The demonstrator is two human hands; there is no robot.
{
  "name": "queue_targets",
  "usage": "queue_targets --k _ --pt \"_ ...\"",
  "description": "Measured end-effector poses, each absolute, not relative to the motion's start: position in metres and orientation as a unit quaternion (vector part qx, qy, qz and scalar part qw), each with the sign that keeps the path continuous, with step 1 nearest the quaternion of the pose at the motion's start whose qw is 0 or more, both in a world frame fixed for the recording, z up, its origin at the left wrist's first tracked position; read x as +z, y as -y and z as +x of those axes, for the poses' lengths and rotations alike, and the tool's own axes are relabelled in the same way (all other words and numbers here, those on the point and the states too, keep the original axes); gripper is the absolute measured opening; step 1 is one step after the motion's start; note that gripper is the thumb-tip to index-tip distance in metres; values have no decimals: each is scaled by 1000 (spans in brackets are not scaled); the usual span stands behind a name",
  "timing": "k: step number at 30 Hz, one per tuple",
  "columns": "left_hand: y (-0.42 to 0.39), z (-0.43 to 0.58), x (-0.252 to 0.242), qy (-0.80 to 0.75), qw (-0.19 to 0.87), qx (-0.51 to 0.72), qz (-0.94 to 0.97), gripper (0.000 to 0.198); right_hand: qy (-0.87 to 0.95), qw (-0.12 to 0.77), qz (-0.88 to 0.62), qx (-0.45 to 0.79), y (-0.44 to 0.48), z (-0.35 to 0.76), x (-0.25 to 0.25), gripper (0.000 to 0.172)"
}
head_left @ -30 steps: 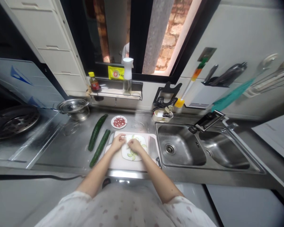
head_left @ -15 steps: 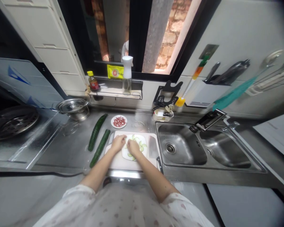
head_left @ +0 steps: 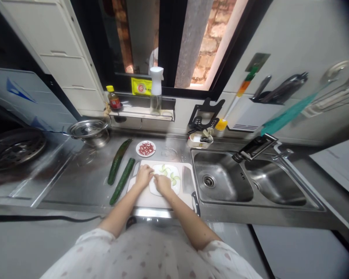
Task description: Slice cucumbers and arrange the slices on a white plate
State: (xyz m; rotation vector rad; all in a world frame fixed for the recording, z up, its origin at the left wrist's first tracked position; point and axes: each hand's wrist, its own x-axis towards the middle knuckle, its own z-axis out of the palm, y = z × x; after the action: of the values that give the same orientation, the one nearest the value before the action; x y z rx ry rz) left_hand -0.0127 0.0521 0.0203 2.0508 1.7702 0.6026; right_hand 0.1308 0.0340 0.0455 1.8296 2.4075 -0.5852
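Right hand (head_left: 163,184) shifted nearer left hand (head_left: 144,176), by plate's (head_left: 176,188) left edge; both bunched, grasp unclear; work now away from right-side slices (head_left: 174,180)

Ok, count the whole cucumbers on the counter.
2. The left cucumber lies nearer the steel pot; the right cucumber lies alongside the cutting board's left edge. No others show.

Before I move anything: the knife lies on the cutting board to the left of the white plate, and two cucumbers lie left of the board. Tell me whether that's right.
Wrong side for the knife: the head view shows it on the cutting board to the right of the white plate. The rest holds.
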Motion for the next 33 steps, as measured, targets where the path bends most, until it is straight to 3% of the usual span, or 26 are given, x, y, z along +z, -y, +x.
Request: queue_targets --k 33 --pt "-49 -11 14 -634 196 242 708 21 -777 13 597 -197 -29 137 43 29"
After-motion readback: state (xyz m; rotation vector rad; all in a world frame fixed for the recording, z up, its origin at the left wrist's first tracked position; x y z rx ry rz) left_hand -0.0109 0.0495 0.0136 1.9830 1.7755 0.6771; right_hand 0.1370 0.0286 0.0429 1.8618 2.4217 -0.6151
